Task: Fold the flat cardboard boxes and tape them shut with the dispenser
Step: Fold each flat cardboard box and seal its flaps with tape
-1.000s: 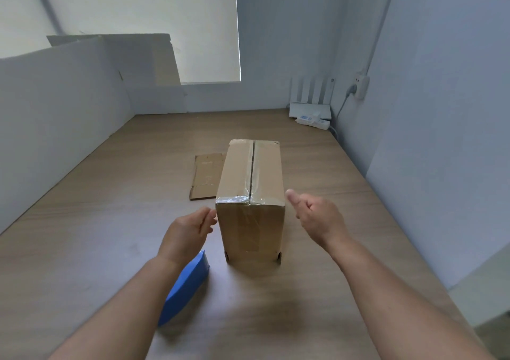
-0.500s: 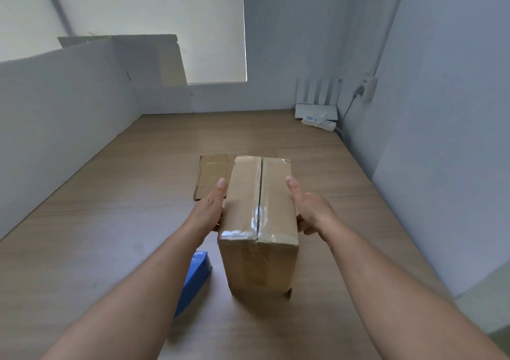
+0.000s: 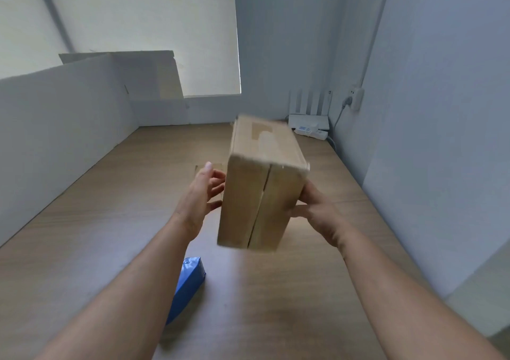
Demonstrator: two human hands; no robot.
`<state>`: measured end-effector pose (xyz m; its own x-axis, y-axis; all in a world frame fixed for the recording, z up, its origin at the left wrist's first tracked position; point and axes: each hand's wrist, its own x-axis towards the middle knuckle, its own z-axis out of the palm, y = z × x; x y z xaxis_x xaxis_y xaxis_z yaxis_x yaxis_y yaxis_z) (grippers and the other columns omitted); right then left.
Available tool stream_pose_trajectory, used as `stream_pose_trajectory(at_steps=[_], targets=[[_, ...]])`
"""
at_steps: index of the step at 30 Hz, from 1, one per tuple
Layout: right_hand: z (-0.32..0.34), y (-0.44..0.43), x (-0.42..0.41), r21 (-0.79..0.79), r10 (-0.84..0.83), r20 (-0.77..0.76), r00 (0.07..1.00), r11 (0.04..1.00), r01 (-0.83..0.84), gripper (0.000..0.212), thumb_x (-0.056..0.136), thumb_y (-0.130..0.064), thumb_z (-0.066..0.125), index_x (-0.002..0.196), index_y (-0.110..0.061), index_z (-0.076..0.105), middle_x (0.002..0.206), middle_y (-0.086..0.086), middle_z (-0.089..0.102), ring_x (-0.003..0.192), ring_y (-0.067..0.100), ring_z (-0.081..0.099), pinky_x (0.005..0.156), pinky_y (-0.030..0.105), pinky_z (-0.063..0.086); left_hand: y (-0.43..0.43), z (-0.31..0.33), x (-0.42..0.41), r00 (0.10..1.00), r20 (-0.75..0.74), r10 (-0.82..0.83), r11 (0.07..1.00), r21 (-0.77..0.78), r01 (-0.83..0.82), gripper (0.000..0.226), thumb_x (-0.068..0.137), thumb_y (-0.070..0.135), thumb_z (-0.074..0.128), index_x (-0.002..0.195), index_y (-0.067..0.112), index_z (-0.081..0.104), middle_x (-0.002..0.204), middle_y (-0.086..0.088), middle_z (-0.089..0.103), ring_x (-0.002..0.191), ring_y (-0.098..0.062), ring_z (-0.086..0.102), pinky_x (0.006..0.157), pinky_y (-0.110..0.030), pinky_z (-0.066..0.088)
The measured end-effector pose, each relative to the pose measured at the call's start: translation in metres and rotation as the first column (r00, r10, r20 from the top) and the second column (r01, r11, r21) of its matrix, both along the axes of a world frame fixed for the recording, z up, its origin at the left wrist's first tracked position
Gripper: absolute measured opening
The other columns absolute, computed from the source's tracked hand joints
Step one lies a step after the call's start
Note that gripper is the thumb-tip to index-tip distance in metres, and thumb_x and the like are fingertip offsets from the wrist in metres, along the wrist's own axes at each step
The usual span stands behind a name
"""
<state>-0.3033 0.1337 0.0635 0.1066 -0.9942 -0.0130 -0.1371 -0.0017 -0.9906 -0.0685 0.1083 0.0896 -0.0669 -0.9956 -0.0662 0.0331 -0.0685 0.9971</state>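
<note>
The wood-grain tabletop [image 3: 110, 235] fills most of the room in front of the person, and a white board wall [image 3: 55, 139] runs along its left edge.

The cardboard box [image 3: 254, 202] is lifted clear of the tabletop, above its middle, and tipped so one end faces the person. That end has two flaps meeting along a dark slit from top to bottom. The upper face carries a patch of tape. The box is blurred, and with the flaps together I can't see whether anything is inside.

The right hand [image 3: 317, 213] grips the box's right side, with the thumb laid over the front face and the fingers round the back. The left hand [image 3: 198, 197] is spread wide, its loose fingers reaching to the box's left wall. The blur hides whether they press on it.

A blue dispenser [image 3: 187, 288] lies near the tabletop's near edge, partly under the left forearm. A flat cardboard sheet [image 3: 218, 165] lies on the tabletop behind the left hand, mostly hidden.

At the far right corner stands a white router [image 3: 309, 118] with a power strip [image 3: 311, 133] just in front of it. Above them a plug adapter [image 3: 356, 99] sits on the wall.
</note>
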Motion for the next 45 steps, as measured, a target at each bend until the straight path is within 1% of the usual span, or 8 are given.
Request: stream_pose_trajectory(at_steps=[3, 8, 13, 17, 22, 28, 37, 45], targets=[[-0.003, 0.006, -0.003, 0.014, -0.073, -0.017, 0.997, 0.997, 0.073, 0.063, 0.076, 0.02, 0.037, 0.116, -0.021, 0.064, 0.109, -0.008, 0.069, 0.105, 0.007, 0.06, 0.092, 0.03, 0.049, 0.006, 0.005, 0.004, 0.995, -0.05, 0.082, 0.995, 0.052, -0.08, 0.061, 0.09, 0.07, 0.027, 0.092, 0.016, 0.056, 0.093, -0.007, 0.06, 0.095, -0.022, 0.058, 0.086, -0.042, 0.048], [-0.01, 0.013, 0.002, 0.18, -0.144, -0.061, 0.988, 0.972, 0.153, 0.027, 0.097, -0.018, 0.041, 0.098, -0.009, 0.066, 0.092, 0.009, 0.071, 0.09, 0.025, 0.066, 0.085, 0.051, 0.055, 0.028, -0.012, 0.005, 0.996, 0.084, -0.011, 0.978, 0.207, -0.007, 0.091, 0.067, 0.083, 0.021, 0.133, 0.025, 0.045, 0.122, -0.011, 0.06, 0.111, -0.028, 0.059, 0.088, -0.044, 0.053], [-0.02, 0.02, 0.013, 0.367, -0.105, -0.106, 0.989, 0.92, 0.137, 0.068, 0.089, -0.069, 0.034, 0.108, -0.012, 0.065, 0.099, 0.007, 0.07, 0.092, 0.022, 0.065, 0.08, 0.042, 0.056, 0.046, -0.031, 0.003, 0.97, 0.227, -0.091, 0.951, 0.31, 0.017, 0.075, 0.079, 0.082, 0.02, 0.11, 0.028, 0.062, 0.107, -0.006, 0.066, 0.108, -0.021, 0.061, 0.086, -0.035, 0.051], [-0.019, 0.026, 0.021, 0.303, -0.096, -0.134, 0.986, 0.944, 0.133, 0.07, 0.078, -0.076, 0.045, 0.113, -0.019, 0.066, 0.101, 0.002, 0.067, 0.09, 0.02, 0.064, 0.071, 0.034, 0.052, 0.051, -0.04, 0.009, 0.943, 0.297, -0.152, 0.953, 0.297, 0.06, 0.104, 0.057, 0.094, 0.041, 0.14, 0.032, 0.044, 0.141, 0.003, 0.05, 0.128, -0.021, 0.049, 0.103, -0.049, 0.045], [-0.019, 0.045, 0.033, 0.179, -0.119, -0.197, 0.973, 0.972, 0.155, 0.022, 0.094, -0.033, 0.055, 0.093, -0.011, 0.06, 0.094, 0.009, 0.063, 0.09, 0.023, 0.06, 0.078, 0.039, 0.055, 0.06, -0.046, 0.012, 0.944, 0.319, -0.084, 0.968, 0.252, 0.001, 0.068, 0.085, 0.057, 0.059, 0.142, 0.023, 0.042, 0.137, -0.003, 0.054, 0.121, -0.023, 0.054, 0.085, -0.042, 0.057], [-0.022, 0.055, 0.042, 0.098, -0.323, -0.329, 0.887, 0.923, 0.372, 0.043, 0.064, -0.038, 0.049, 0.073, 0.004, 0.053, 0.067, 0.008, 0.051, 0.067, 0.027, 0.051, 0.072, 0.054, 0.052, 0.072, -0.047, 0.003, 0.954, 0.299, 0.003, 0.977, 0.203, -0.067, 0.021, 0.097, 0.018, 0.044, 0.103, 0.003, 0.057, 0.092, -0.008, 0.06, 0.085, -0.018, 0.059, 0.08, -0.044, 0.058], [0.013, 0.095, 0.039, -0.222, -0.436, -0.545, 0.716, 0.899, 0.378, 0.037, 0.087, -0.024, 0.045, 0.053, -0.011, 0.038, 0.053, 0.005, 0.043, 0.056, 0.024, 0.041, 0.051, 0.034, 0.032, 0.125, -0.021, -0.008, 0.957, 0.269, 0.111, 0.976, 0.151, -0.156, 0.039, 0.104, 0.036, 0.03, 0.114, 0.009, 0.056, 0.11, -0.011, 0.061, 0.107, -0.025, 0.058, 0.083, -0.046, 0.058], [0.038, 0.142, 0.017, -0.367, -0.378, -0.467, 0.799, 0.906, 0.214, 0.032, 0.082, -0.026, 0.047, 0.057, -0.007, 0.045, 0.053, 0.007, 0.043, 0.057, 0.026, 0.04, 0.052, 0.033, 0.032, 0.209, 0.0, -0.034, 0.898, 0.2, 0.392, 0.912, 0.04, -0.407, 0.032, 0.103, 0.033, 0.035, 0.088, 0.018, 0.059, 0.097, -0.01, 0.065, 0.093, -0.026, 0.062, 0.056, -0.022, 0.053]])
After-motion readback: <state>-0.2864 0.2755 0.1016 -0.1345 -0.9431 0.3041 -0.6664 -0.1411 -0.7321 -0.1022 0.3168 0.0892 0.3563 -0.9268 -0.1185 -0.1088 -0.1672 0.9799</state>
